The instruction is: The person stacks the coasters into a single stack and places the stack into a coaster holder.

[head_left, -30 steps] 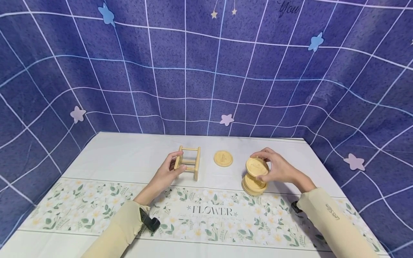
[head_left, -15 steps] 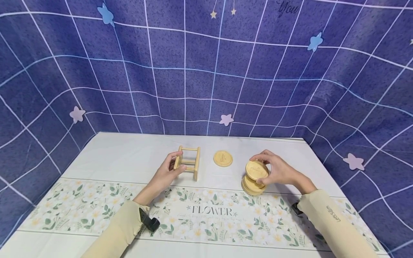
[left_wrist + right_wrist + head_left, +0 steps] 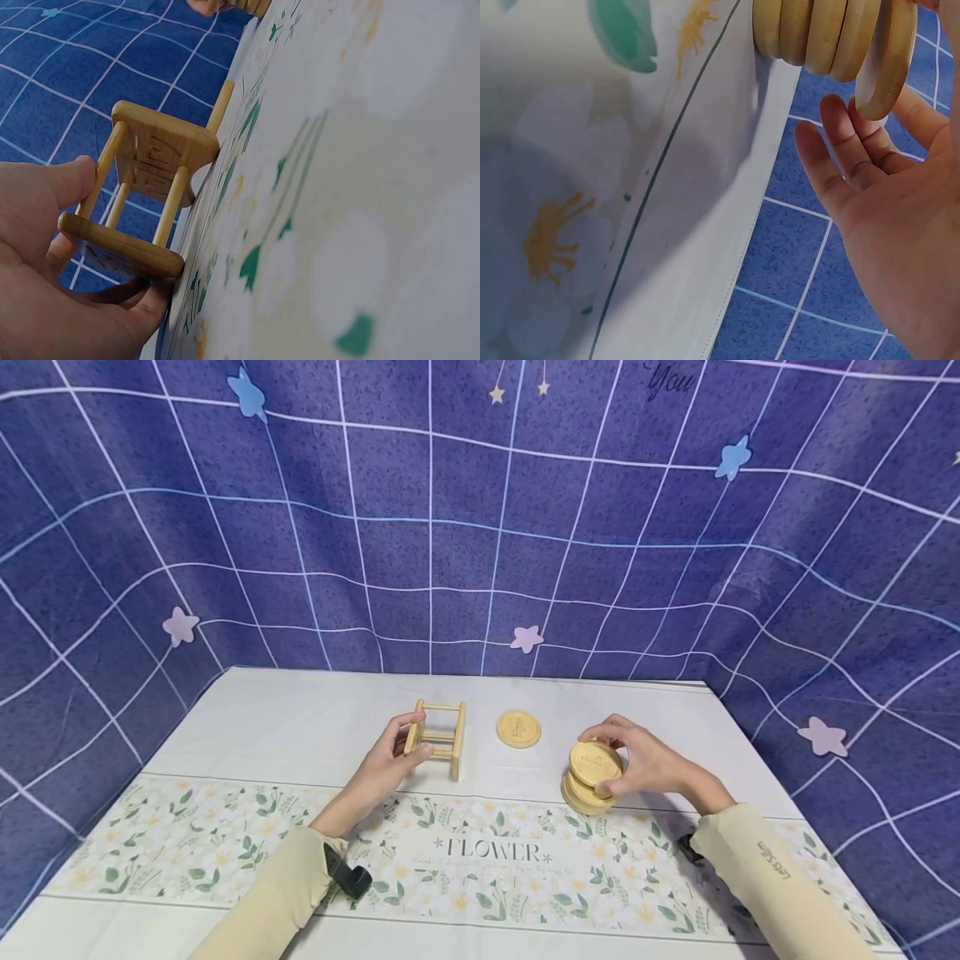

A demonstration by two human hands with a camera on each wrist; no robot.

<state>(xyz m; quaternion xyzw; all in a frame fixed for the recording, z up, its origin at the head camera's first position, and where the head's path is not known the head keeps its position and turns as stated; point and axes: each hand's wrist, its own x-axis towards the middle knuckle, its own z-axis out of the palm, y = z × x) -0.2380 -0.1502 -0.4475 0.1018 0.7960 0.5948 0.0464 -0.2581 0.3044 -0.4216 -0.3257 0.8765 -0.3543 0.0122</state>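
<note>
My left hand (image 3: 382, 768) grips the near left side of a small light-wood coaster rack (image 3: 161, 146), thumb on one of its rods and fingers behind its end panel. The rack stands on the table, and no coasters sit between its rods. On the right, my right hand (image 3: 652, 758) pinches a round wooden coaster (image 3: 596, 762) by its edge. That coaster is slightly tilted, close over a stack of coasters (image 3: 583, 802); in the right wrist view a narrow gap shows at one side. A single coaster (image 3: 519, 728) with dark lettering lies flat between the hands.
A white tablecloth (image 3: 285, 718) with a floral band and the word FLOWER covers the table. Behind it hangs a blue gridded curtain (image 3: 465, 552) with star shapes, which also closes in both sides.
My right hand has lowered its coaster slightly toward the stack. The left hand, the rack and the single coaster have stayed in place.
</note>
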